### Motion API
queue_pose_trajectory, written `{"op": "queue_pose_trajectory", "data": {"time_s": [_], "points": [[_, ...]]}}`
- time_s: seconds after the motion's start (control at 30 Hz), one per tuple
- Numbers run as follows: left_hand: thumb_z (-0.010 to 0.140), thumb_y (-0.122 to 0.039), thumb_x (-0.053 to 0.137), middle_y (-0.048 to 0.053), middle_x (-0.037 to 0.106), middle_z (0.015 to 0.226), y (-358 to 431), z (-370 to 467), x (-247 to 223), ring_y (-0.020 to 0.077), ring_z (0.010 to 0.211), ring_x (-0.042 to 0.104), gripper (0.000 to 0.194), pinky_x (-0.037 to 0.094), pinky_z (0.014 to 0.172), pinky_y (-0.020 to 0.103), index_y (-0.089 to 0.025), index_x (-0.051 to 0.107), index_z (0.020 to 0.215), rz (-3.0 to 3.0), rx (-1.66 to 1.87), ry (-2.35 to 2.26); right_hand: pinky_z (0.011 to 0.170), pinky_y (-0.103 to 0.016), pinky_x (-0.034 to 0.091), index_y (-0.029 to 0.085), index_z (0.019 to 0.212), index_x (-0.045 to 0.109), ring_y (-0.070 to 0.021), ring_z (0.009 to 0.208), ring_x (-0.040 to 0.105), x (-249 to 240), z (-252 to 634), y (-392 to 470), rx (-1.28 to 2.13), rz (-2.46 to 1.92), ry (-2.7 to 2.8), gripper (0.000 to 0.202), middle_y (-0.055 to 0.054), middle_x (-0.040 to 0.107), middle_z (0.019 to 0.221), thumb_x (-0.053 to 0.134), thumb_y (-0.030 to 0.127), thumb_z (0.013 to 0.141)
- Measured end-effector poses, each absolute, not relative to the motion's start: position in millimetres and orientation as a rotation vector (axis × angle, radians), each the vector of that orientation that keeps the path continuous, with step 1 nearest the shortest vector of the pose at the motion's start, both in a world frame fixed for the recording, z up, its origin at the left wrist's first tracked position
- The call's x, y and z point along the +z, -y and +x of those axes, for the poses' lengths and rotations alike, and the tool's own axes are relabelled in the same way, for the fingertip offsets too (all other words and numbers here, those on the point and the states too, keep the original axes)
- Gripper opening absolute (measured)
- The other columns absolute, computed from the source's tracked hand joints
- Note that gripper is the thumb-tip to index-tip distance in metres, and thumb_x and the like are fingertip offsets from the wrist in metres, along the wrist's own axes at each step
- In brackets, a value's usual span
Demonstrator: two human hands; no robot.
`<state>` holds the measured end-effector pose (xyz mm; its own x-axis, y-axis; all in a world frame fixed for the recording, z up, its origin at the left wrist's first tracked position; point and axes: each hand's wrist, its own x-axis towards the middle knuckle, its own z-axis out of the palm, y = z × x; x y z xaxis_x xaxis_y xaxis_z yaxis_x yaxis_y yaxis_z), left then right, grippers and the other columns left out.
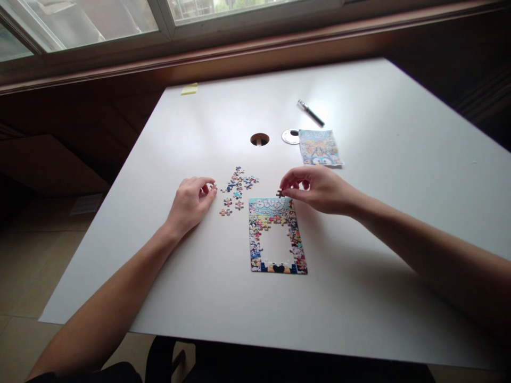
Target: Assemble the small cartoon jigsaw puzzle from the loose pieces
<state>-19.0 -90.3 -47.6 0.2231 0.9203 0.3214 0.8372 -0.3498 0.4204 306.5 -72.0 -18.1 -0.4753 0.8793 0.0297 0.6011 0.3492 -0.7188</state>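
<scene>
Between the thumb and fingers of my right hand (309,183) is a small brown puzzle piece (280,193), held just above the top edge of a jigsaw puzzle (255,250). The puzzle's colourful border is joined all round, with white showing in its middle. My left hand (194,197) pinches another puzzle piece (213,186) at its fingertips, left of the loose pieces. Those loose puzzle pieces (238,181) lie in a scattered heap between my hands, several of them apart from the heap toward me.
Behind my right hand lies a printed picture sheet (320,148), partly over a round metal cover (289,136). A black pen (311,113) is beyond it. The white table (199,303) has a round hole (259,140) and a yellow sticky note (189,89) at its far edge.
</scene>
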Motion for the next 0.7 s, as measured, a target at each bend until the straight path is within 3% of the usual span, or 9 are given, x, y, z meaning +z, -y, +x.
{"op": "queue_pose_trajectory", "data": {"time_s": [0.13,0.3,0.47,0.57,0.7], "points": [[0.091,-0.035,0.061,0.006,0.066,0.090,90.7,-20.3,-50.1,0.0224,0.089,0.059,0.024,0.049,0.090,0.039,-0.020,0.072,0.106,2.351,0.789,-1.736,0.067,-0.030,0.048,0.022,0.089,0.074,-0.0160,0.075,0.064,-5.2,298.3,86.0,1.196,-1.246,2.330,0.015,-0.002,0.074,0.084,0.064,0.031,0.082],[0.087,-0.032,0.066,0.008,0.066,0.111,99.4,-10.0,-46.2,0.0275,0.107,0.056,0.035,0.045,0.099,0.046,-0.021,0.066,0.120,2.473,0.844,-1.693,0.065,-0.028,0.047,0.020,0.089,0.073,-0.0150,0.073,0.063,-0.3,291.4,95.4,1.187,-1.307,2.352,0.015,-0.003,0.074,0.084,0.063,0.027,0.081],[0.087,-0.024,0.067,0.006,0.068,0.122,119.9,11.3,-40.9,0.0264,0.119,0.057,0.026,0.043,0.104,0.045,-0.025,0.067,0.113,2.745,0.833,-1.076,0.064,-0.027,0.046,0.021,0.087,0.073,-0.0140,0.070,0.063,-3.9,291.5,95.8,1.129,-1.261,2.390,0.012,-0.002,0.074,0.081,0.063,0.025,0.080],[0.089,-0.027,0.065,0.007,0.062,0.138,131.1,21.9,-41.7,0.0275,0.130,0.053,0.038,0.040,0.108,0.045,-0.025,0.061,0.127,2.855,0.630,-0.727,0.063,-0.026,0.044,0.020,0.082,0.072,-0.0132,0.068,0.062,-6.4,290.6,97.8,1.052,-1.232,2.425,0.010,-0.001,0.072,0.077,0.062,0.019,0.079],[0.093,-0.031,0.060,0.009,0.056,0.145,136.3,27.1,-46.0,0.0290,0.134,0.050,0.043,0.035,0.113,0.048,-0.022,0.055,0.135,2.887,0.474,-0.616,0.062,-0.024,0.042,0.019,0.081,0.070,-0.0123,0.066,0.059,-7.5,287.7,102.6,1.005,-1.219,2.447,0.009,0.000,0.071,0.075,0.063,0.015,0.077]]}}
